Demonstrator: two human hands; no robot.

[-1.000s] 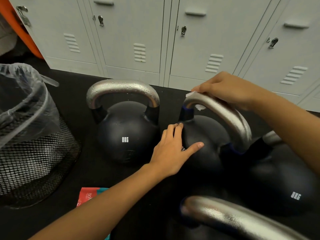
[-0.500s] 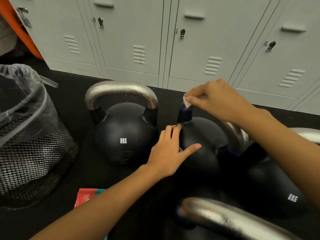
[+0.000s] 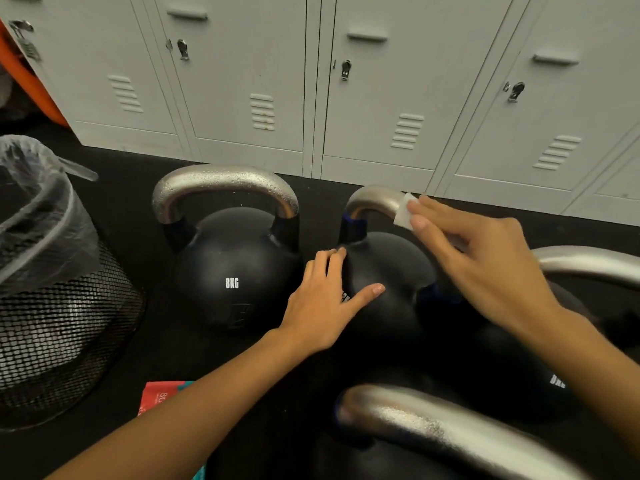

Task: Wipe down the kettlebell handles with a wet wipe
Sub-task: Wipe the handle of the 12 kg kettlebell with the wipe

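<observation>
- Mid-wipe on the middle kettlebell (image 3: 381, 292), at about 3 o'clock of the 8KG kettlebell (image 3: 235, 271) and almost touching it.
- Right hand (image 3: 485, 268) pinching a small white wet wipe (image 3: 404, 211) between thumb and fingertips, pressed to the top of the steel handle (image 3: 372, 200) near its far bend.
- Left hand (image 3: 325, 306) flat on the black ball, fingers spread and straight, thumb out toward 3 o'clock, bracing rather than gripping.
- Likely step: working the wipe along this handle's arch; the far leg with its blue band looks not yet covered.
- Next move probably calls for sliding the wipe toward 9 o'clock and down round the bend, with the brace kept so the bell does not rock.
- Droplets on the 8KG kettlebell's handle (image 3: 225, 185); whether from wiping, cannot tell.
- Tight quarters: another steel handle (image 3: 588, 261) at 3 o'clock just behind the right wrist, a fourth handle (image 3: 450, 431) at 6 o'clock under the forearms.
- Open floor (image 3: 311, 192) at 12 o'clock before the lockers (image 3: 242, 81).
- Mesh bin (image 3: 62, 323) with liner at 9 o'clock, well apart; a red packet (image 3: 156, 398) at 7 o'clock, partly hidden by the left forearm.
</observation>
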